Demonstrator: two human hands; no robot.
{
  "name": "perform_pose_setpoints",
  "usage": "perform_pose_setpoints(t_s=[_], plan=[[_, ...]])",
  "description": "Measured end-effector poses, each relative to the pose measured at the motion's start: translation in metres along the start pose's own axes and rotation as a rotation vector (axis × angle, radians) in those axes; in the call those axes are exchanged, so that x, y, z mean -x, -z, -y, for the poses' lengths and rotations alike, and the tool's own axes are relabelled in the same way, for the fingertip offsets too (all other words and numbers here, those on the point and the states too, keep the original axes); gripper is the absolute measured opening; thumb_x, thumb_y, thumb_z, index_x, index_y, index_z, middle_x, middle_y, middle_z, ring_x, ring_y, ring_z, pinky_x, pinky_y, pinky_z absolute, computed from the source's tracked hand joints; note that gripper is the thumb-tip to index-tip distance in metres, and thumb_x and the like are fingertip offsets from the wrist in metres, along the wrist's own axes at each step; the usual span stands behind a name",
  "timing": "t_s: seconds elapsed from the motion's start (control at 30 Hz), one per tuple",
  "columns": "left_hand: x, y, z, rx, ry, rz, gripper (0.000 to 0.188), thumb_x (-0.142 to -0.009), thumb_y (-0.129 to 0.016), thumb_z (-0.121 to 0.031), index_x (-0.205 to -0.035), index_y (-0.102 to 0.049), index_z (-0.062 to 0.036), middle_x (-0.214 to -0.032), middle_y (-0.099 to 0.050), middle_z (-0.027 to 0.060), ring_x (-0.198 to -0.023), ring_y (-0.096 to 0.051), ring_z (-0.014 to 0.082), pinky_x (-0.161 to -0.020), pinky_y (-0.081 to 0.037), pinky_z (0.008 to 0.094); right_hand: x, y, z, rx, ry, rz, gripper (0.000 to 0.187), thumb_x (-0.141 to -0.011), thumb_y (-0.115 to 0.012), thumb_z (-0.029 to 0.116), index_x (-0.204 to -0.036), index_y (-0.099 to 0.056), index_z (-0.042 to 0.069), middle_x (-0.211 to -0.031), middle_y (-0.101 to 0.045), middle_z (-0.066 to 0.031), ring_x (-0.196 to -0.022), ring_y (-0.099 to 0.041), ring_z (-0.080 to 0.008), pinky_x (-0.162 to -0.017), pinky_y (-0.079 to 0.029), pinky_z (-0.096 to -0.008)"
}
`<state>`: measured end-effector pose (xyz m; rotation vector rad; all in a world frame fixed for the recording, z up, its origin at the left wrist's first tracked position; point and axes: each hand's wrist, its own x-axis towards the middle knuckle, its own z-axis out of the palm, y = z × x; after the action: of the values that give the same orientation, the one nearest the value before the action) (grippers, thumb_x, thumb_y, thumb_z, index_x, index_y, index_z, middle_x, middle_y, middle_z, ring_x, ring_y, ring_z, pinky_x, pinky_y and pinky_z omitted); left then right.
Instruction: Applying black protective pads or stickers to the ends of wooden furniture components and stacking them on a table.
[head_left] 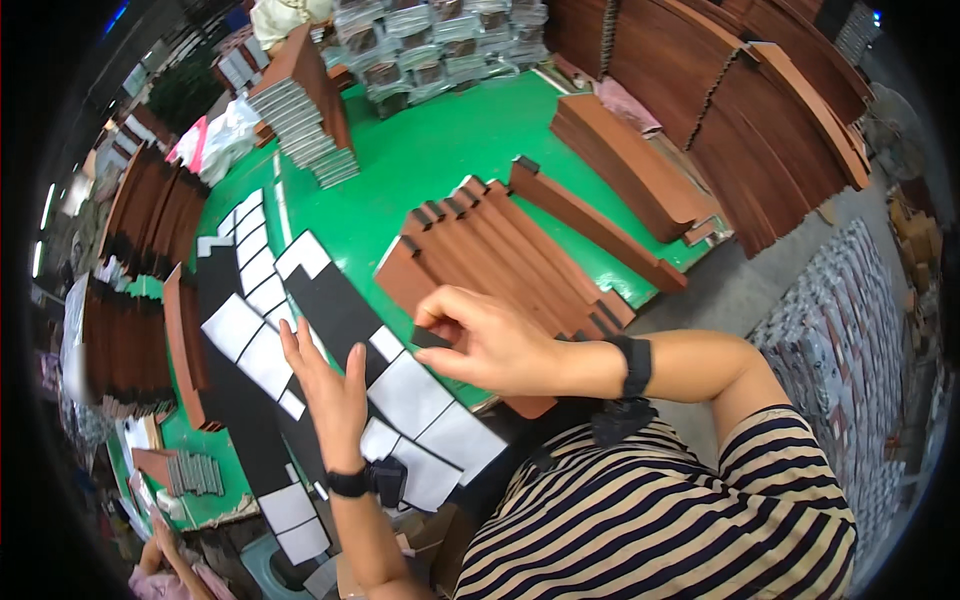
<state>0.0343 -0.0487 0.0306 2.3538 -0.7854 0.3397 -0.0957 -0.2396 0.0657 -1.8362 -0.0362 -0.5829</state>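
My right hand (485,340) is closed in a pinch on a small black rectangular piece (430,339), beside the near end of a row of brown wood-toned boards (500,250). Several of these boards carry black patches at their ends. To the left, my left hand (335,400) holds nothing, its fingers spread apart over black sheets (345,305) on white backing. Bare white backing (425,405) shows where black patches are absent, cut into rectangles by thin lines. Each wrist wears a black strap.
The green tabletop (430,140) bears a separate board (595,225) and a stack of long brown boards (625,165). Wrapped bundles (440,45) and a leaning board stack (305,110) stand at the back. More boards (150,215) line the left. Another person's hands (165,535) show at lower left.
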Motion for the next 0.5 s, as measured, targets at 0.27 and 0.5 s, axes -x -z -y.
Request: perform_pose_setpoints(t_s=[0.27, 0.5], plan=[[-0.012, 0.05, -0.136, 0.023, -0.482, 0.663, 0.064, -0.077, -0.077, -0.01, -0.135, -0.051, -0.0019, -0.149, -0.041, 0.0193, -0.14, -0.038, 0.0391, -0.112, -0.036, 0.0464, 0.075, 0.173, 0.022, 0.416, -0.17, -0.383, 0.025, -0.081, -0.076, 0.003, -0.105, -0.073, 0.002, -0.098, -0.067, -0.0072, -0.091, -0.064, -0.0148, -0.076, -0.052, -0.0267], [-0.028, -0.06, -0.208, 0.112, -0.85, 0.727, 0.064, -0.078, -0.077, -0.019, -0.135, -0.051, -0.0046, -0.147, -0.043, 0.018, -0.141, -0.035, 0.0382, -0.113, -0.032, 0.0555, 0.132, 0.211, -0.01, 0.827, -0.255, -0.426, 0.029, -0.075, -0.08, 0.007, -0.103, -0.074, 0.002, -0.087, -0.063, -0.0099, -0.079, -0.061, -0.0245, -0.069, -0.05, -0.0333]])
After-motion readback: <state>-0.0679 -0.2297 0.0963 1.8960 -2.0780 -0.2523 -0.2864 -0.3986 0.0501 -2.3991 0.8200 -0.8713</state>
